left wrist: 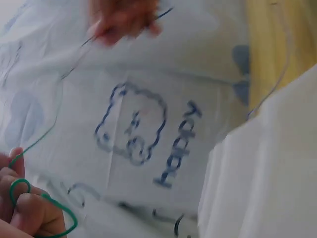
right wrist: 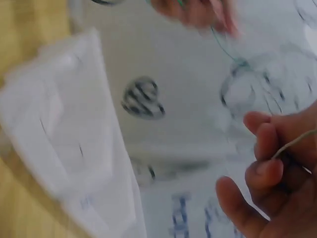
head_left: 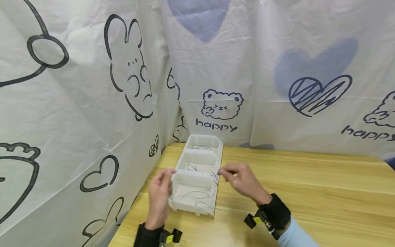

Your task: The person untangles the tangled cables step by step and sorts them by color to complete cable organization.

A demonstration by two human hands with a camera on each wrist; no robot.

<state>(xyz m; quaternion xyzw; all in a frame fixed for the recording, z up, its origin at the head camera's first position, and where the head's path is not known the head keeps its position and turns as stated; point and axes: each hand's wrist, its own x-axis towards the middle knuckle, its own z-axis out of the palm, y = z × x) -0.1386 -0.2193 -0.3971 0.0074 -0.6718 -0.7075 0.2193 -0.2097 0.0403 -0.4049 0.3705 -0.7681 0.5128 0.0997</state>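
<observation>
My left hand (head_left: pixel 158 195) pinches a thin green string (left wrist: pixel 74 218), which loops round its curled fingers in the left wrist view. From there the strand runs up towards my right hand (head_left: pixel 243 180), looking thinner and darker near it. The right hand grips a pale greenish strand (right wrist: pixel 297 138) between thumb and fingers. Both hands are raised over the near part of a white three-compartment bin (head_left: pixel 192 180), one on each side. Thin dark strands (head_left: pixel 197 195) lie in its near compartment, and some hang over the right edge.
More thin strands (head_left: pixel 192 167) lie in the middle and far compartments. The bin stands on a wooden table (head_left: pixel 296 192), close to the left side. Printed white curtains (head_left: pixel 265 116) hang behind the table and along its left.
</observation>
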